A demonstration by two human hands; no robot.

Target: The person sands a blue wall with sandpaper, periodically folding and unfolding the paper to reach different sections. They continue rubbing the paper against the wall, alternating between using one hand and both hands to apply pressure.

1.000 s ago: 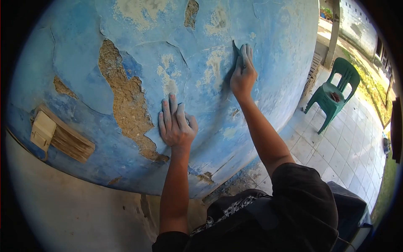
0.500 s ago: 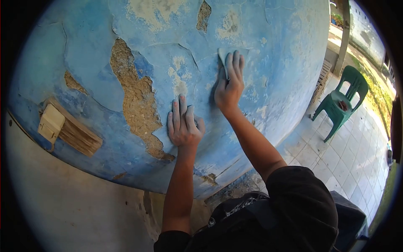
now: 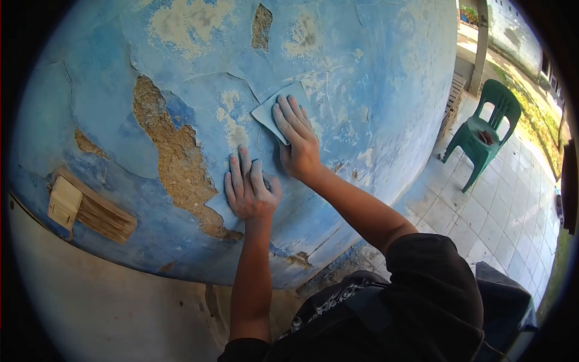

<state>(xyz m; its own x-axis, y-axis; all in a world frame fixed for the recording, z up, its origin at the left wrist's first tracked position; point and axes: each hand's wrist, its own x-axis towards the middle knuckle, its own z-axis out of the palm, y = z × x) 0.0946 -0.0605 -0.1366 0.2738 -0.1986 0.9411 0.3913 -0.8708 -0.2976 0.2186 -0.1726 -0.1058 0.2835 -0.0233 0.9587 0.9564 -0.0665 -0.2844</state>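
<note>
1. Right hand (image 3: pixel 297 145): fingers (image 3: pixel 288 119) flat, pressing a sheet of sandpaper (image 3: pixel 270 110) against the wall (image 3: pixel 108 102).
2. Left hand (image 3: pixel 247 187): fingers spread flat, empty, just below.
3. Wall: blue, peeling; bare plaster patch (image 3: pixel 175 157) left.
4. Green chair (image 3: pixel 482 136): far right.

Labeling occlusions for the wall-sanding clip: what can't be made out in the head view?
- Grey abrasive sheet: lower part hidden under right hand.
- Wall beneath flat left hand: covered.
- Dark item on green plastic chair seat: too small.
- Beige wall switch: blurred by lens edge.
</note>
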